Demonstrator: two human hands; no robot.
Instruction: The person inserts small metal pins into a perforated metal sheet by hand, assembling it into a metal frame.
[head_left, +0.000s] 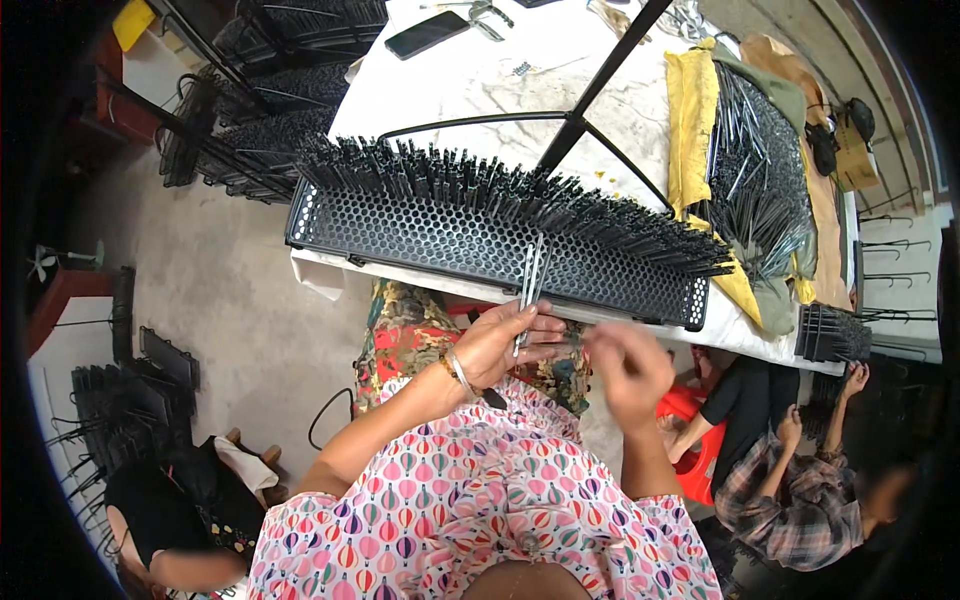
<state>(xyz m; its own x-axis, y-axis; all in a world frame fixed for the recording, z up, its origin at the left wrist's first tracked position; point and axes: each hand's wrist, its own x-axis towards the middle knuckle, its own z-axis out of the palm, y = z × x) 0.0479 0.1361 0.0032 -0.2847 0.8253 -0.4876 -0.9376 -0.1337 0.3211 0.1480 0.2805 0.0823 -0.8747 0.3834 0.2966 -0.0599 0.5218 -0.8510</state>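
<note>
My left hand (pixel 500 345) is closed around a few thin silvery metal rods (pixel 532 275), pinned under the thumb. Their upper ends reach over the front edge of a long black perforated rack (pixel 420 235). Dense rows of short dark rods (pixel 480 185) stand upright in the rack's back holes, while its front holes show bare. To the right of the left hand, my right hand (pixel 630 375) is raised with curled fingers. Motion smears its fingertips, so whether they hold anything is unclear.
The rack lies along the near edge of a white-covered table (pixel 480 90), with a black frame pole (pixel 610 85) rising behind. An open yellow-edged sack of loose rods (pixel 755 150) lies right. A phone (pixel 427 35) rests at the back. Co-workers sit at lower left and right.
</note>
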